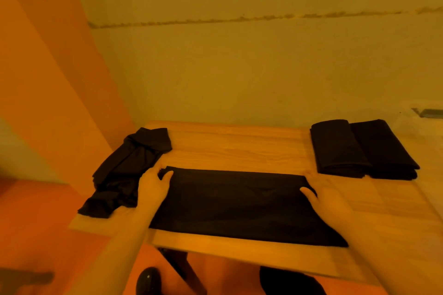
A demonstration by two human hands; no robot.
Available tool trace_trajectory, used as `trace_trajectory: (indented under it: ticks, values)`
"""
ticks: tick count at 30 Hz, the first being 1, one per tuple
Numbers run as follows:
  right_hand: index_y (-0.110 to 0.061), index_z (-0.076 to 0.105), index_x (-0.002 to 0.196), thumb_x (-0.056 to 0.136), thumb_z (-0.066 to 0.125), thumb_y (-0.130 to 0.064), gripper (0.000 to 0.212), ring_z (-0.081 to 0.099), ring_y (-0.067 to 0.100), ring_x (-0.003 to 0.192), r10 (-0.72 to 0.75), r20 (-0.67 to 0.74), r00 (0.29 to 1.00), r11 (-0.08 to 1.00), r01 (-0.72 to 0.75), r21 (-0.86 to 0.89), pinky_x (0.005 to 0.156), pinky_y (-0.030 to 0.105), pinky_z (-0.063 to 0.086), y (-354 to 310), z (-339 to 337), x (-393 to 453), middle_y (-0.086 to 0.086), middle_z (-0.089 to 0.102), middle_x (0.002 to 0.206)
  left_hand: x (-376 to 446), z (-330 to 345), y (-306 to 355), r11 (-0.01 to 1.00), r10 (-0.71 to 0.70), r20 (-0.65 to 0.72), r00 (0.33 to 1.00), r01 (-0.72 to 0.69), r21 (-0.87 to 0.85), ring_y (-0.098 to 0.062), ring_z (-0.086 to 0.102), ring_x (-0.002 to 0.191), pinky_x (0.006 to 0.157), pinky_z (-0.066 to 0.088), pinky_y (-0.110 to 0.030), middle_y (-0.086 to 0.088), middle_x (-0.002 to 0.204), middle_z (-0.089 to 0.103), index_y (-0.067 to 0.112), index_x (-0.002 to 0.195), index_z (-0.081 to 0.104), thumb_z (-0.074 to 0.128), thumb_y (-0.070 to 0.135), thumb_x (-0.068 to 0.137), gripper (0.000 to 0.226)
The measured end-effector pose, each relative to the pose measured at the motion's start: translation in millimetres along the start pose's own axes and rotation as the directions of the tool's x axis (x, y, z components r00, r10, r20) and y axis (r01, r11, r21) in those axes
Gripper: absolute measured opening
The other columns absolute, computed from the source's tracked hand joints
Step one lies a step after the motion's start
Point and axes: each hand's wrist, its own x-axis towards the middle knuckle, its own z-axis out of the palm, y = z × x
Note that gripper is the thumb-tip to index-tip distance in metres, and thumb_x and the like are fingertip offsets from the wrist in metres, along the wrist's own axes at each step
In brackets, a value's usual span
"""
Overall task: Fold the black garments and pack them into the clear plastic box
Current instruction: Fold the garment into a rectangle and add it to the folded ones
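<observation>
At the table's [230,143] left edge lies a crumpled heap of black garments [124,170], not yet folded. Beside it the left hand [153,187] pinches the far left corner of the half-folded garment [239,203] spread flat in the middle, fingers curled on the cloth. The right hand [328,196] holds its right end, thumb lying on top; the fingers look tucked around the edge, though the dim light blurs this. Further right sit two folded garments [359,148]. No clear plastic box is in view, so packing remains
</observation>
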Motion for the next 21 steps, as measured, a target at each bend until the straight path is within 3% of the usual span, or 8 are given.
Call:
trace_trajectory:
  ticks: [2,5,9,11,13,17,21]
  values:
    - [-0.004,0.047,0.133,0.092,0.055,-0.019,0.044,0.052,0.033,0.117,0.053,-0.169,0.984,0.992,-0.032,0.126,0.099,0.035,0.039,1.1,2.3,-3.0,0.019,0.054,0.129,6.3,0.4,0.4,1.0,-0.012,-0.004,1.0,0.011,-0.025,-0.038,0.058,0.101,0.078,0.04,-0.034,-0.025,0.105,0.063,-0.004,0.116,0.06,0.06,0.014,0.09,0.032]
    - [-0.001,0.062,0.116,0.088,0.06,-0.013,0.03,0.056,0.034,0.103,0.118,-0.266,0.957,0.983,-0.075,0.168,0.089,0.038,0.044,5.7,-0.8,1.8,0.02,0.061,0.111,13.3,0.0,0.1,0.994,-0.051,-0.062,0.997,0.045,-0.096,-0.034,0.06,0.095,0.076,0.04,-0.029,-0.022,0.098,0.066,-0.004,0.108,0.065,0.063,0.013,0.088,0.027]
    - [-0.002,0.069,0.096,0.085,0.065,-0.013,0.016,0.057,0.031,0.097,0.192,-0.262,0.946,0.958,-0.122,0.26,0.084,0.037,0.046,16.2,-5.4,9.1,0.014,0.061,0.101,16.8,-0.6,-6.9,0.999,0.037,-0.149,0.988,-0.036,0.01,-0.023,0.054,0.066,0.056,0.037,-0.023,-0.014,0.073,0.063,0.004,0.081,0.07,0.063,0.015,0.088,0.015]
    - [-0.002,0.067,0.095,0.085,0.064,-0.013,0.015,0.057,0.031,0.095,0.224,-0.226,0.948,0.944,-0.153,0.293,0.08,0.034,0.045,19.3,-7.0,10.6,0.012,0.058,0.096,17.9,-0.2,-10.3,0.994,0.079,-0.188,0.979,-0.063,0.088,-0.025,0.054,0.063,0.056,0.041,-0.033,-0.015,0.07,0.062,0.004,0.072,0.066,0.062,0.017,0.089,0.022]
    - [-0.004,0.064,0.087,0.088,0.06,-0.012,0.009,0.057,0.03,0.091,0.22,-0.196,0.956,0.936,-0.151,0.318,0.074,0.029,0.04,21.9,-9.6,12.7,0.009,0.054,0.089,17.4,0.3,-7.5,0.989,0.123,-0.232,0.965,-0.1,0.108,-0.027,0.055,0.063,0.059,0.042,-0.039,-0.015,0.069,0.061,0.001,0.071,0.065,0.062,0.017,0.089,0.024]
    - [-0.013,0.06,0.084,0.09,0.057,-0.012,0.007,0.056,0.021,0.084,0.247,-0.16,0.956,0.897,-0.163,0.411,0.06,0.016,0.035,23.5,-20.2,18.0,0.002,0.057,0.078,21.7,3.5,10.4,0.985,0.164,-0.263,0.951,-0.173,-0.015,-0.025,0.056,0.066,0.063,0.044,-0.038,-0.012,0.072,0.062,0.002,0.075,0.066,0.061,0.016,0.089,0.021]
    - [-0.007,0.064,0.099,0.091,0.055,-0.015,0.014,0.05,0.012,0.081,0.296,-0.154,0.943,0.911,-0.23,0.344,0.058,0.015,0.031,20.4,-26.1,25.5,0.007,0.063,0.093,38.2,14.3,13.0,0.989,0.147,-0.198,0.969,-0.145,0.026,-0.02,0.054,0.066,0.058,0.036,-0.025,-0.014,0.076,0.063,0.001,0.079,0.066,0.058,0.018,0.091,0.023]
